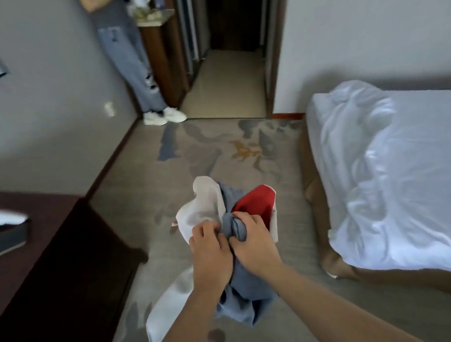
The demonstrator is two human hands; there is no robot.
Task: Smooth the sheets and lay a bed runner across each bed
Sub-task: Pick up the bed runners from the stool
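To my left stands a dark wooden desk [61,266], and on it a black tissue box [2,244] with a white tissue poking out. Well beyond the desk, a second person [128,55] in pale jeans and white trainers stands against the wall, beside a doorway [232,31] opening onto a dim corridor. Patterned carpet [216,149] stretches from the desk to that doorway.

One head-worn wide-angle view looks forward and down from standing height; hands [232,242] sit close below; bed [403,180] lies right; doorway far ahead.
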